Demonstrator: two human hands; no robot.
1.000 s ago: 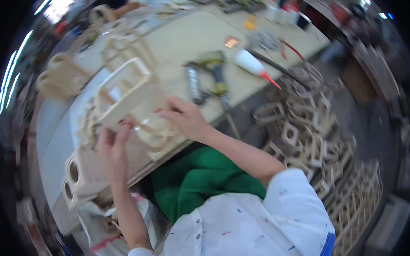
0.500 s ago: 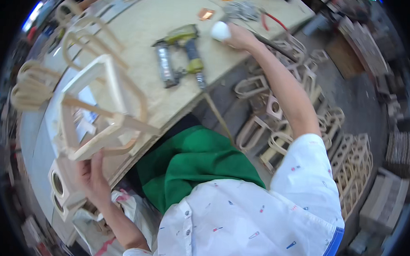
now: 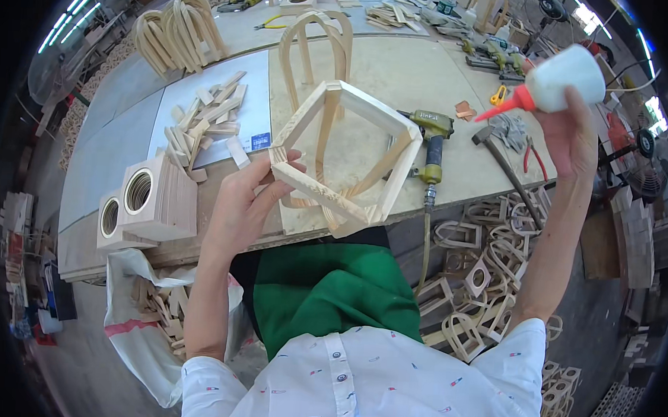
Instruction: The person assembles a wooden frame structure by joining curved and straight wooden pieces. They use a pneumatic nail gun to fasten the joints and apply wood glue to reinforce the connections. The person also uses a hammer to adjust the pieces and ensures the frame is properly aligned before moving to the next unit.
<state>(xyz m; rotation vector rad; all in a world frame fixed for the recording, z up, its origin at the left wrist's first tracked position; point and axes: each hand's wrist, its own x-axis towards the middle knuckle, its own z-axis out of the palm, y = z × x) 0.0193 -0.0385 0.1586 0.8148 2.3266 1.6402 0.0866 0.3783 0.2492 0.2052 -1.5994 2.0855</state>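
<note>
My left hand (image 3: pixel 246 199) grips the left corner of a pale wooden frame (image 3: pixel 327 195), its thumb and fingers closed round the joint. Several straight bars make up the frame's many-sided rim, and curved legs cross below it. It is tilted above the table's front edge. Held up at the right, a white squeeze bottle (image 3: pixel 567 78) sits in my right hand (image 3: pixel 570 137). The bottle's red nozzle points down and left, apart from the frame. A green nail gun (image 3: pixel 435 149) lies on the table just right of the frame.
A hammer (image 3: pixel 504 160), red-handled pliers (image 3: pixel 535 159) and grey gloves (image 3: pixel 507 132) lie at the right. Left are wood strips (image 3: pixel 215 114), drilled blocks (image 3: pixel 172 201) and arched pieces (image 3: pixel 181 34). Below are a scrap sack (image 3: pixel 124 315) and wooden parts (image 3: pixel 455 334) on the floor.
My right hand has raised the bottle off the table area, and its red nozzle now shows. My left hand has shifted its hold and tilted the frame. The view has turned and sharpened.
</note>
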